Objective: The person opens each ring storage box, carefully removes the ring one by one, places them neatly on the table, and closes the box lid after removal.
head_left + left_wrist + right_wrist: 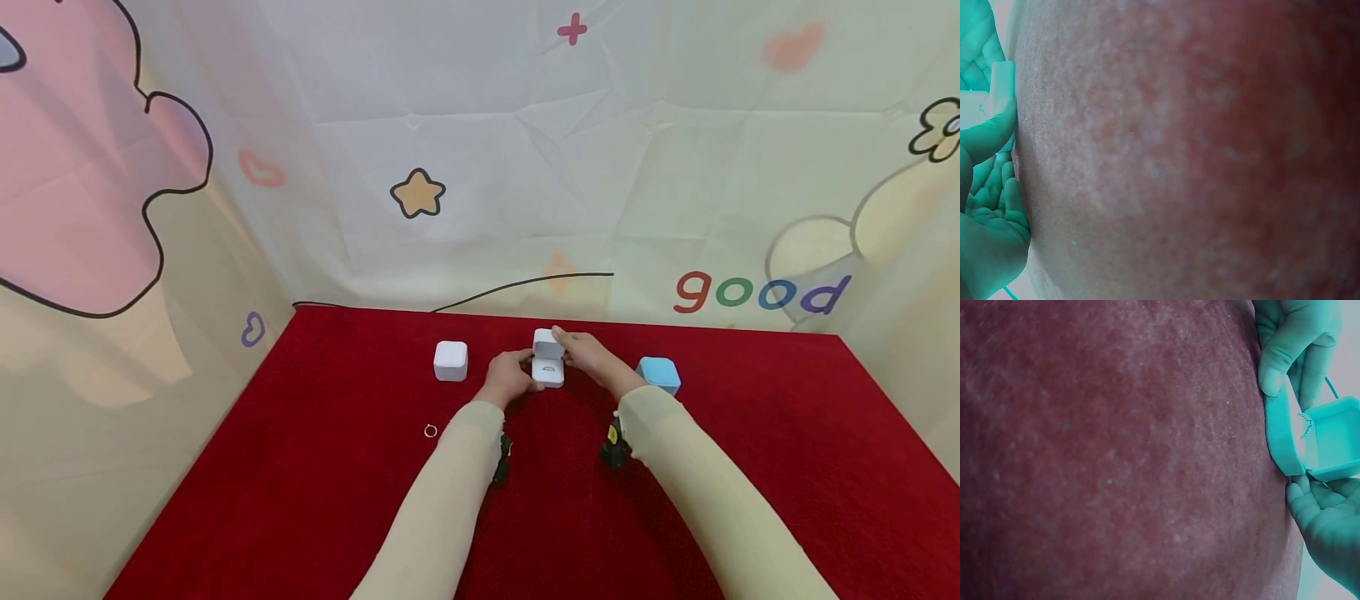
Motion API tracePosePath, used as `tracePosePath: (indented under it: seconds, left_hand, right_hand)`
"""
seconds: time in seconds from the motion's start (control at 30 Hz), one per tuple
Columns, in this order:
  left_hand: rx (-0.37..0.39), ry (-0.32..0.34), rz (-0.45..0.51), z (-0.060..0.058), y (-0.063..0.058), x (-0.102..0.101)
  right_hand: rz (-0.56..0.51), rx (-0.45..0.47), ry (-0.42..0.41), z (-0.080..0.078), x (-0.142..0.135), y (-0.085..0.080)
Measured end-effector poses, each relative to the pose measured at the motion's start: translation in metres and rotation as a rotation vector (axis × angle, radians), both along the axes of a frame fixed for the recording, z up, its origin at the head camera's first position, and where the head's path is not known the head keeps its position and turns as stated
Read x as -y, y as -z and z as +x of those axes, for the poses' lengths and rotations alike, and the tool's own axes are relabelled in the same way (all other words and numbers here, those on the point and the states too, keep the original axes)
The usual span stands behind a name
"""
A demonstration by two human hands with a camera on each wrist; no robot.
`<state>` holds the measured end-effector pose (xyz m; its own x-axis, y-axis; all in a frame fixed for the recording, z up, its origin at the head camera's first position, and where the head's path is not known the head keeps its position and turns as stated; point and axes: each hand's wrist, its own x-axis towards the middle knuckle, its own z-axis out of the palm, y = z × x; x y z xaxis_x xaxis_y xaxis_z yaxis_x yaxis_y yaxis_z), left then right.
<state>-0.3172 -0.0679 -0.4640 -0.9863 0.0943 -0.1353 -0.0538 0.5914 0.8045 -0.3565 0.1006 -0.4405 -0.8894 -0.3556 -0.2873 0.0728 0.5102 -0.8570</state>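
Observation:
A small white ring box (548,374) stands with its lid (547,343) raised on the red cloth, a ring (548,368) seated in its base. My left hand (507,377) grips the base from the left side, its thumb at the front in the right wrist view. On the other side my right hand (588,353) holds the raised lid, a digit at its upper corner and other fingers near the hinge. In the left wrist view only part of the box (1002,78) shows, beside the left thumb.
A white box (451,361) sits to the left, and a light blue box (659,375) lies beyond the right forearm. Near the left forearm a loose ring (431,431) rests on the red cloth (322,467). A printed curtain (480,250) hangs behind the table.

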Motion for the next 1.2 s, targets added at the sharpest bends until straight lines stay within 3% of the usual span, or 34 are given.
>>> tracePosePath:
  seconds: [0.27,1.0,1.2]
  left_hand:
    - [-0.002,-0.003,-0.011,0.000,-0.001,0.000]
    - [0.011,-0.009,0.023,0.000,0.003,-0.002]
    - [0.023,-0.019,0.029,0.000,0.004,-0.001]
  right_hand:
    - [-0.046,0.015,0.002,0.000,-0.003,0.003]
    - [-0.138,0.027,0.149,0.007,-0.009,0.010]
    - [-0.183,-0.008,0.187,0.008,-0.012,0.015]
